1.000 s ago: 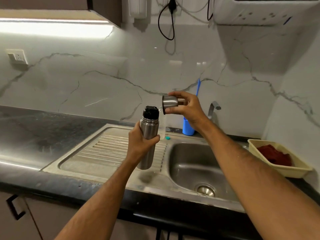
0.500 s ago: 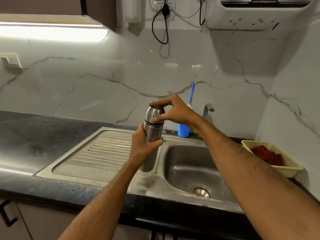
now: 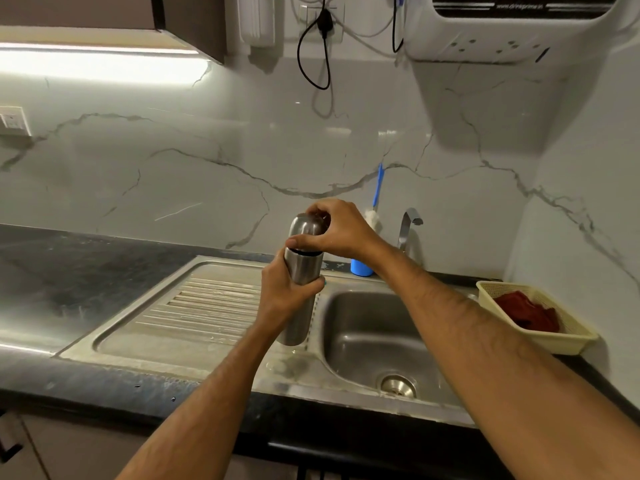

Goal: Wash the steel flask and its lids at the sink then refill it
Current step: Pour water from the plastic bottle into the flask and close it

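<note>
Above the sink's drainboard, the steel flask is held upright, gripped round its body by the left hand, while its steel cap on top is pinched by the right hand.

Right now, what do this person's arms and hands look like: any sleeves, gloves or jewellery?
Both forearms are bare right to the frame's edge, with no sleeves showing. The left hand and right hand wear no gloves, and no watch, ring or bracelet shows on wrists or fingers.
</note>
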